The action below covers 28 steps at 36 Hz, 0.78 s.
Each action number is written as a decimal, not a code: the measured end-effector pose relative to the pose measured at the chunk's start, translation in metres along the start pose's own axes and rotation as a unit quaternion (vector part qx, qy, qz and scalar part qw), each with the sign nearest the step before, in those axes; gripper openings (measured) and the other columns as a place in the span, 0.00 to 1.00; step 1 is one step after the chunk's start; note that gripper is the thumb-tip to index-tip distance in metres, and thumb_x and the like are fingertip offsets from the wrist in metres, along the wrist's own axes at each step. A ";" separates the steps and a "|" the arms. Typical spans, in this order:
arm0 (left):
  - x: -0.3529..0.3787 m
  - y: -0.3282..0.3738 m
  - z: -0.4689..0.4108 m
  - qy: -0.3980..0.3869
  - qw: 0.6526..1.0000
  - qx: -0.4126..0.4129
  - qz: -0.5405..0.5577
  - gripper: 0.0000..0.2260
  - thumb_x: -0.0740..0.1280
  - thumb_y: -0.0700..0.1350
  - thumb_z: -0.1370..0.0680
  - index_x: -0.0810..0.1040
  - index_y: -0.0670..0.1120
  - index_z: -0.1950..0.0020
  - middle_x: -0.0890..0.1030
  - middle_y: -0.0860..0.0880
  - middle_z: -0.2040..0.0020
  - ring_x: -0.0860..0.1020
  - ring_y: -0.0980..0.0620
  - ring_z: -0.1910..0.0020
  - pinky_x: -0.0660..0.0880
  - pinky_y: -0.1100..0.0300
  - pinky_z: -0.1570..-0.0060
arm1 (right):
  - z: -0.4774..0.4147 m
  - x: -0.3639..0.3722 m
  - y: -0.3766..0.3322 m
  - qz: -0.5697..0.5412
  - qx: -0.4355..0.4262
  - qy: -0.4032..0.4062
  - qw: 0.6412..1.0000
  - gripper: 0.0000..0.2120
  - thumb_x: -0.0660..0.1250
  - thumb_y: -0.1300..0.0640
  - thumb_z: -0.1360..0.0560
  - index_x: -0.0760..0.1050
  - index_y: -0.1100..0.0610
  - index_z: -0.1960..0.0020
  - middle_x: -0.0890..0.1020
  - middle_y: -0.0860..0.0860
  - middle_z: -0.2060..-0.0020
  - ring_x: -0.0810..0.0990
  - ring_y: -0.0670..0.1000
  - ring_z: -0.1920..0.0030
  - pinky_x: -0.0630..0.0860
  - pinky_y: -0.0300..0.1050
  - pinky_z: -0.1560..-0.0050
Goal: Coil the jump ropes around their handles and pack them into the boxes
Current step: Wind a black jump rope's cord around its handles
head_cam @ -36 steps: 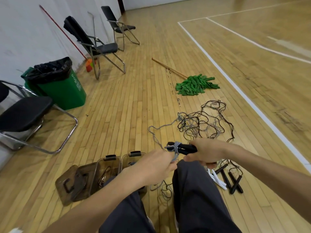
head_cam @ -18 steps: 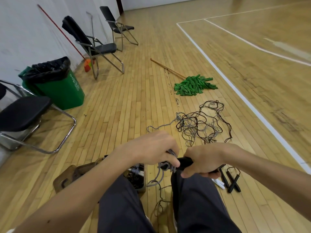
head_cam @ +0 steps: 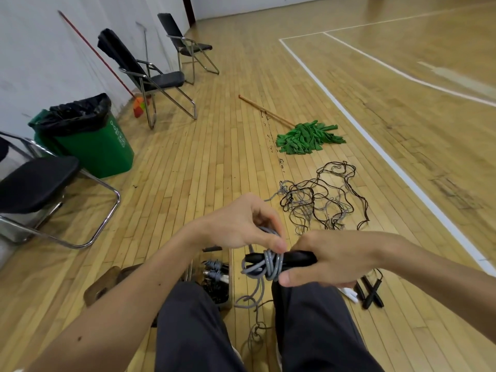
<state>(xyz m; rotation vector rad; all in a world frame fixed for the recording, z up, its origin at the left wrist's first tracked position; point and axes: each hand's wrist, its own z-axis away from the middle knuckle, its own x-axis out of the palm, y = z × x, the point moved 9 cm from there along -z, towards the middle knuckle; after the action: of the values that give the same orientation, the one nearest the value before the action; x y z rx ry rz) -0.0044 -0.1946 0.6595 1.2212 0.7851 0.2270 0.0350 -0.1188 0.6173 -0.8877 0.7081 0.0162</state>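
My right hand point(head_cam: 332, 260) grips the black handles point(head_cam: 298, 258) of a jump rope above my knees. Several turns of its grey rope point(head_cam: 268, 264) are wound round the handles' left part. My left hand point(head_cam: 241, 224) sits just above the coil and pinches the grey rope with its fingertips. The rope's loose tail point(head_cam: 253, 299) hangs down between my legs to the floor. A clear box point(head_cam: 214, 280) with coiled ropes inside stands on the floor under my left forearm, partly hidden by my leg.
A tangle of black and grey ropes point(head_cam: 322, 200) lies ahead on the wooden floor. Black and white handles point(head_cam: 369, 291) lie at my right knee. Beyond are a green mop point(head_cam: 306, 136), a green bin point(head_cam: 88, 138) and folding chairs point(head_cam: 150, 73) at the left.
My left hand has carried the grey rope over the handles, adding turns to the coil. Both hands moved lower in the view and the head tilted down slightly.
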 end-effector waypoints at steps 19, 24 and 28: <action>0.005 -0.016 0.002 0.115 0.975 0.024 0.189 0.15 0.66 0.52 0.19 0.79 0.46 0.61 0.78 0.53 0.66 0.75 0.55 0.68 0.72 0.65 0.66 | 0.011 -0.024 -0.011 -0.122 -0.061 0.125 0.983 0.23 0.65 0.39 0.23 0.71 0.58 0.64 0.76 0.49 0.75 0.75 0.51 0.76 0.72 0.38 0.74; 0.000 -0.023 0.002 0.160 0.967 0.022 0.197 0.08 0.65 0.49 0.24 0.82 0.51 0.60 0.75 0.45 0.62 0.71 0.47 0.60 0.69 0.51 0.57 | 0.010 -0.033 -0.011 -0.165 -0.075 0.150 0.972 0.21 0.64 0.43 0.22 0.72 0.59 0.63 0.75 0.51 0.75 0.74 0.52 0.77 0.72 0.39 0.73; -0.007 -0.043 0.002 0.225 0.949 -0.036 0.217 0.05 0.60 0.39 0.17 0.75 0.40 0.48 0.66 0.44 0.66 0.63 0.52 0.70 0.64 0.60 0.70 | 0.010 -0.038 -0.006 -0.204 -0.078 0.167 0.961 0.14 0.67 0.56 0.19 0.70 0.59 0.61 0.75 0.54 0.73 0.72 0.52 0.77 0.71 0.40 0.72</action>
<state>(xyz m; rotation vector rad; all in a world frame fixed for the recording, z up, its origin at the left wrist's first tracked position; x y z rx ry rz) -0.0182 -0.2151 0.6241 1.2781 0.8783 0.9123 0.0128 -0.1055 0.6480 -1.1905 0.8325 -0.4612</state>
